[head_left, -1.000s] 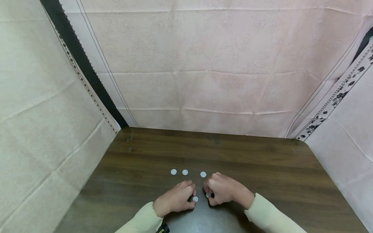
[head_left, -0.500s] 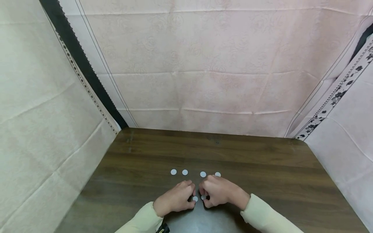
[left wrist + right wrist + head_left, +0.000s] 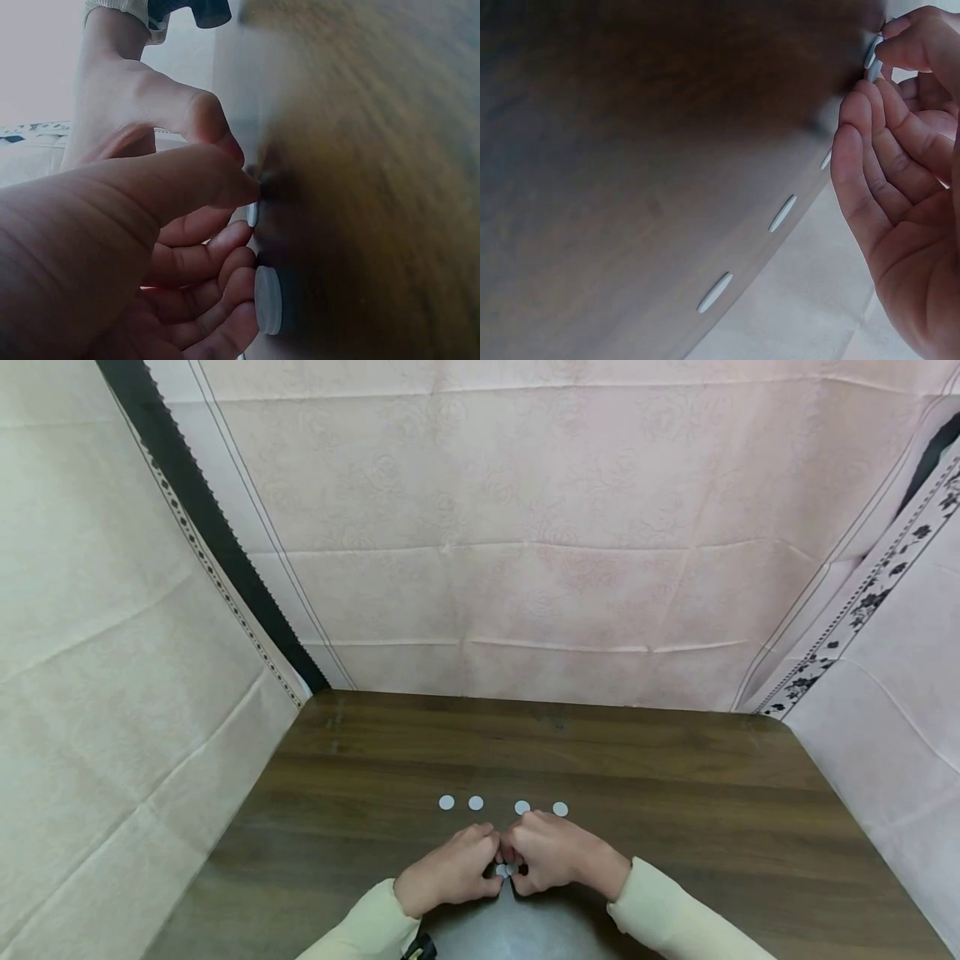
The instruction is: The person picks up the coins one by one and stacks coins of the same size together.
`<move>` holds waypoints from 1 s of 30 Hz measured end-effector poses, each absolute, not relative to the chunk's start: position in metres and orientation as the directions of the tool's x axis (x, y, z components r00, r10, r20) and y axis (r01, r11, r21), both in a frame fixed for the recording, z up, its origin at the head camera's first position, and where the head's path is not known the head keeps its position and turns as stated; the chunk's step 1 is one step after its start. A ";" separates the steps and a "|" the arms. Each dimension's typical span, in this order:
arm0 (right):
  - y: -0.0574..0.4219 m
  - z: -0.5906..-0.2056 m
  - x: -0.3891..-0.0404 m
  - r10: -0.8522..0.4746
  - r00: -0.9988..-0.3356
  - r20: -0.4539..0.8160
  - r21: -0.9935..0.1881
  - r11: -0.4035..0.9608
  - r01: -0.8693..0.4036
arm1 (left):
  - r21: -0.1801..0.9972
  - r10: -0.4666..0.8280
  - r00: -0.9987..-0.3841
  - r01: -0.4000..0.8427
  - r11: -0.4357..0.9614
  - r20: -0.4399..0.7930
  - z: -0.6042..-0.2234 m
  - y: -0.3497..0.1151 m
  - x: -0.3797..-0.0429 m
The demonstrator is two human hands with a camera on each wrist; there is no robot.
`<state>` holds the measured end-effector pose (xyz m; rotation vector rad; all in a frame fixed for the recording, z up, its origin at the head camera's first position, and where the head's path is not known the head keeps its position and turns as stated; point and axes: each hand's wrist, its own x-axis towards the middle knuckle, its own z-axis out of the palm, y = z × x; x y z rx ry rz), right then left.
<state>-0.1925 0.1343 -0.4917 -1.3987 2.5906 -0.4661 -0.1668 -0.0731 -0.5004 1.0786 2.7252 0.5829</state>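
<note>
In the head view my left hand (image 3: 456,867) and right hand (image 3: 558,853) meet low on the wooden table, fingertips almost together. Between the left thumb and fingers sits a small white disc (image 3: 502,870). A second white disc (image 3: 512,868) is pinched by my right hand, its edge right at the first one. The right wrist view shows a white disc (image 3: 871,52) at the right fingertips. Several more flat white discs lie beyond the hands, one disc (image 3: 522,807) just behind the right knuckles. From the left wrist, a thick pale disc (image 3: 268,300) shows near the curled fingers.
Further discs lie in a loose row, including a disc (image 3: 447,802) at its left end and a disc (image 3: 560,809) at its right. The brown table (image 3: 375,735) ends at a pale cloth (image 3: 525,610) hung behind, with cloths on both sides.
My right hand has moved left with its disc until that disc came up against the one at my left hand. The left hand has stayed in place.
</note>
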 end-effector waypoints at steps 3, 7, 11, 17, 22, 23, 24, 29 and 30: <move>0.134 -0.492 -0.192 -0.833 -0.553 0.002 -0.342 0.519 -0.783 | 0.392 0.712 -0.700 0.671 0.630 0.053 -0.522 -0.077 -0.176; 0.133 -0.493 -0.192 -0.836 -0.549 0.005 -0.341 0.515 -0.787 | 0.383 0.734 -0.674 0.702 0.601 0.085 -0.538 -0.079 -0.183; 0.133 -0.494 -0.191 -0.836 -0.549 0.007 -0.348 0.513 -0.785 | 0.433 0.722 -0.692 0.660 0.614 0.031 -0.512 -0.077 -0.174; 0.132 -0.495 -0.191 -0.832 -0.555 0.023 -0.358 0.511 -0.782 | 0.429 0.722 -0.692 0.658 0.619 0.019 -0.508 -0.077 -0.173; 0.131 -0.496 -0.190 -0.833 -0.552 0.044 -0.355 0.503 -0.788 | 0.413 0.734 -0.678 0.681 0.605 0.040 -0.527 -0.080 -0.180; 0.131 -0.496 -0.190 -0.833 -0.552 0.047 -0.351 0.503 -0.789 | 0.410 0.735 -0.676 0.684 0.603 0.046 -0.527 -0.081 -0.180; 0.131 -0.496 -0.189 -0.833 -0.552 0.049 -0.349 0.503 -0.790 | 0.410 0.734 -0.677 0.682 0.605 0.044 -0.526 -0.081 -0.180; 0.130 -0.494 -0.189 -0.831 -0.554 0.045 -0.339 0.509 -0.791 | 0.432 0.704 -0.710 0.632 0.643 -0.011 -0.502 -0.076 -0.170; 0.129 -0.494 -0.189 -0.831 -0.554 0.045 -0.341 0.509 -0.791 | 0.428 0.699 -0.714 0.626 0.652 -0.020 -0.501 -0.076 -0.169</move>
